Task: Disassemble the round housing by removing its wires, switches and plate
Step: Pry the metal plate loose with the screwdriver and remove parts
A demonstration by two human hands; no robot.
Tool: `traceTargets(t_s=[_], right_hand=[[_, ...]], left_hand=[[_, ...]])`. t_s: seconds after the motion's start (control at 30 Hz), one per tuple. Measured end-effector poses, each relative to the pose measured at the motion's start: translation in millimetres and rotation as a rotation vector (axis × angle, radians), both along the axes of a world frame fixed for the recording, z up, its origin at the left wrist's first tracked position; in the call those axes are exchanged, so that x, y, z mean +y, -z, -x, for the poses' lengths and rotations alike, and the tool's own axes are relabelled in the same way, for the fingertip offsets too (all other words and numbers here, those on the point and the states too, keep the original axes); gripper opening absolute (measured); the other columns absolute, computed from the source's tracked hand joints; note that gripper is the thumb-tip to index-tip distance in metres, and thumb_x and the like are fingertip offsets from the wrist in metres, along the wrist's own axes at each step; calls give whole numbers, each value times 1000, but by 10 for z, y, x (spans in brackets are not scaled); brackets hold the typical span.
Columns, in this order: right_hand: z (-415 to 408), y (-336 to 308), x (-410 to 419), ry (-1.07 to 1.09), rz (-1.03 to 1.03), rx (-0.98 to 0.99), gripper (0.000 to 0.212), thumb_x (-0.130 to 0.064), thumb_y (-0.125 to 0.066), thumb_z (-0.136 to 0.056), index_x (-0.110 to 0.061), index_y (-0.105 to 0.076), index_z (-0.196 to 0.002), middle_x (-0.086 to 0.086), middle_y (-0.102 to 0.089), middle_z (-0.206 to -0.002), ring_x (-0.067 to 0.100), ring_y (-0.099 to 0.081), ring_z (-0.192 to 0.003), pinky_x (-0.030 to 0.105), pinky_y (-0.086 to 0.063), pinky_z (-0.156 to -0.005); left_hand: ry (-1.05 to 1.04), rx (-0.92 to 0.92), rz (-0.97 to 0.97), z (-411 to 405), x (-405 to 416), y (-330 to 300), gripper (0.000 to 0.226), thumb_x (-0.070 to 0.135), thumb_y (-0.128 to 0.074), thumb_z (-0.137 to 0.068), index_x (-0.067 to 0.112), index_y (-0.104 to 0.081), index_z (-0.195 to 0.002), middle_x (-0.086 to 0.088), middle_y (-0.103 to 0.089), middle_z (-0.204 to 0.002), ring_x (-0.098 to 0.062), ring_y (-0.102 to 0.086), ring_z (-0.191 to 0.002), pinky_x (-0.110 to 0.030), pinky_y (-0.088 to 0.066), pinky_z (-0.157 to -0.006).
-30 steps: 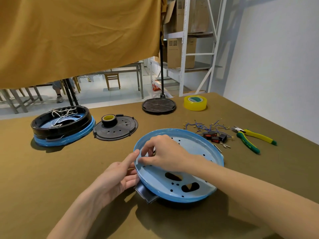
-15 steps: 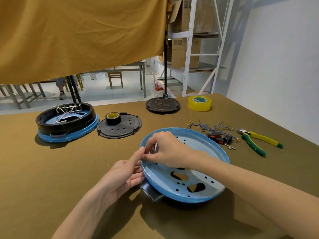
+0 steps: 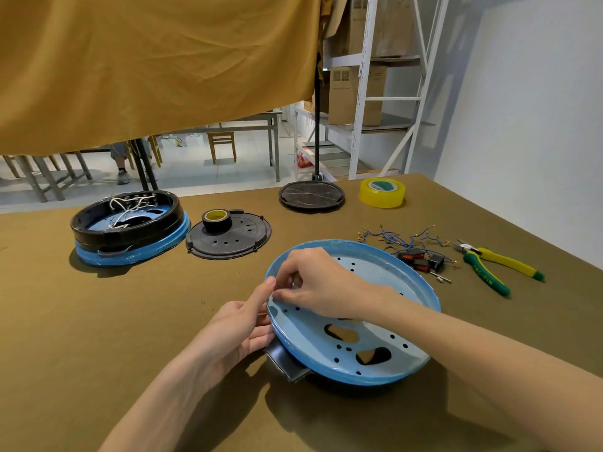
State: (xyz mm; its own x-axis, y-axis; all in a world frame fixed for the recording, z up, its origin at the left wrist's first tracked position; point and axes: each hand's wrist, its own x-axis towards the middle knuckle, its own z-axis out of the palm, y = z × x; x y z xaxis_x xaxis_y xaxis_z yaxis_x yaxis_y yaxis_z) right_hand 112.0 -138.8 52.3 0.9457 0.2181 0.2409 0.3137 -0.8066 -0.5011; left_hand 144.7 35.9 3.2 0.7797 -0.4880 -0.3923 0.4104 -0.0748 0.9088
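Note:
The round blue housing (image 3: 385,363) lies tilted on the table in front of me, hollow side up, with a black tab sticking out under its near-left edge. My left hand (image 3: 235,331) holds its left rim, index finger raised against the edge and the other fingers curled underneath. My right hand (image 3: 319,282) reaches inside, its fingertips pinching at the same spot on the rim. What lies between those fingertips is hidden. Loose blue wires and black switches (image 3: 414,249) lie in a pile to the housing's right. A black perforated plate (image 3: 241,243) rests behind it.
A second black-and-blue housing (image 3: 130,230) with white wires sits at the left. A black tape roll (image 3: 217,220) stands on the perforated plate. Green-yellow pliers (image 3: 496,269) lie at the right. A yellow tape roll (image 3: 382,192) and a black disc (image 3: 311,195) are at the back.
My left index finger has slid up along the rim to meet my right fingertips. The housing stays in the same place.

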Motion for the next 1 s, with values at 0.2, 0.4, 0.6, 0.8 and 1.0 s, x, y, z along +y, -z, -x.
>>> traceTargets(t_s=[0.2,0.4,0.6,0.8,1.0], right_hand=[[-36,22,-32,18,29,18,17,-31,-74,-90,-19,-75,-101,-10,-61,-92,-5,-52,-76,11,-42,-63],[-28,44,-52,-59,34,8,11,-19,-68,-94,-19,-75,-101,-9,-59,-95,1,-54,-81,14,-42,-70],[-26,76,-59,12,-26,-24,21,-38,-77,-88,-17,-78,-92,-12,-62,-85,-7,-52,-78,12,-41,-66],[-41,69,-63,-49,-4,14,11,-23,-68,-94,-20,-75,-102,-9,-58,-96,-3,-54,-82,13,-42,-69],[-60,110,-64,-46,-25,-32,7,-25,-75,-91,-19,-77,-94,-11,-58,-88,-7,-51,-77,12,-36,-68]], left_hand=[[-3,4,5,5,-15,-21,75,62,-72,-73,5,-63,-121,-11,-80,-103,-24,-77,-99,-31,-64,-79],[-14,11,5,-6,-18,-13,78,63,-75,-69,5,-62,-120,-11,-80,-102,-24,-77,-98,-31,-64,-78],[-12,10,12,-15,-16,7,75,63,-74,-70,7,-63,-119,-11,-80,-102,-24,-77,-98,-30,-64,-76],[-20,21,25,-23,-15,9,79,64,-77,-65,7,-64,-117,-11,-80,-102,-25,-77,-98,-29,-63,-73],[-25,17,17,-16,-20,13,80,65,-75,-67,6,-64,-119,-12,-80,-102,-24,-78,-98,-28,-63,-71]])
